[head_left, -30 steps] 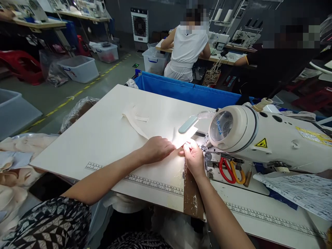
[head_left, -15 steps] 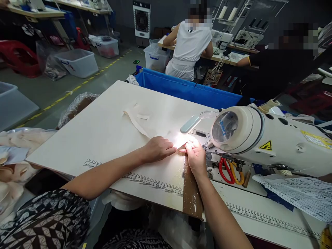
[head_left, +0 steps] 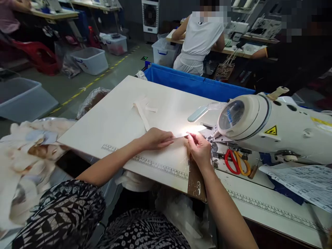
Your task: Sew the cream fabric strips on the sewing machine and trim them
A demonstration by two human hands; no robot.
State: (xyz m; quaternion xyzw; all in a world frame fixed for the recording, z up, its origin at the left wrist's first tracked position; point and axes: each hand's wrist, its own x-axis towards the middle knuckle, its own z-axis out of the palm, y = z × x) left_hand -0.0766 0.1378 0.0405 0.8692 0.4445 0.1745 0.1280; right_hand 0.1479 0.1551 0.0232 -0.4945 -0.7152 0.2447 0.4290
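Note:
A narrow off-white fabric strip (head_left: pixel 142 117) trails over the white sewing table (head_left: pixel 109 121) and runs into my hands. My left hand (head_left: pixel 158 139) is closed on the strip, fingers bent together. To its right, my right hand (head_left: pixel 199 147) pinches the strip between thumb and fingertips, under the bright machine lamp. The part between the hands is washed out by glare. Just right of my right hand is the head of a cream sewing machine (head_left: pixel 269 128). Red-handled scissors (head_left: pixel 231 162) and a yellow-handled pair (head_left: pixel 243 164) lie below it.
A blue fabric bin (head_left: pixel 192 81) borders the table's far edge. Cream fabric pieces (head_left: pixel 26 148) are heaped at the left. A printed paper sheet (head_left: pixel 303 183) lies at the right. A person in white (head_left: pixel 201 38) sits beyond the bin, another in dark clothing at the right.
The view has shifted, so the scene sits further right and slightly higher. My left fingers have loosened from a tight fist into a flatter hold. The strip between my hands looks more stretched out.

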